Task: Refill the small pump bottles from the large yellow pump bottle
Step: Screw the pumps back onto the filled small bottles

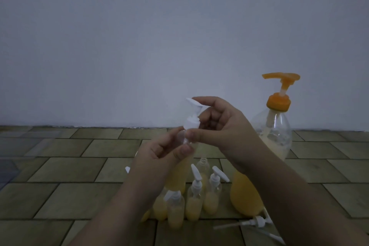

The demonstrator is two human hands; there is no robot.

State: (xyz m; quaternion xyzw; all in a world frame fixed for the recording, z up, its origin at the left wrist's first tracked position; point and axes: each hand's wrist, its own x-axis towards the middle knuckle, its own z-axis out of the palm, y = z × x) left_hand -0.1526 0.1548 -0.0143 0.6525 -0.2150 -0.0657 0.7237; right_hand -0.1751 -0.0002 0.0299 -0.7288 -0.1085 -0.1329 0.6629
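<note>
I hold a small clear pump bottle (184, 163) filled with yellow liquid up in front of me. My left hand (159, 158) grips its body near the neck. My right hand (221, 128) pinches the white pump cap (191, 121) at the collar, with the forefinger on the pump head. The large pump bottle (275, 134) with an orange pump stands at the right rear, with a little pale liquid at its bottom. Several small pump bottles (193, 201) partly filled with yellow liquid stand on the floor below my hands; one uncapped bottle (203, 164) stands behind them.
A yellow-filled rounded bottle (242, 195) stands under my right forearm. A loose white pump with its tube (241, 223) lies on the tiled floor (79, 175) at the lower right. A plain wall (139, 36) rises behind.
</note>
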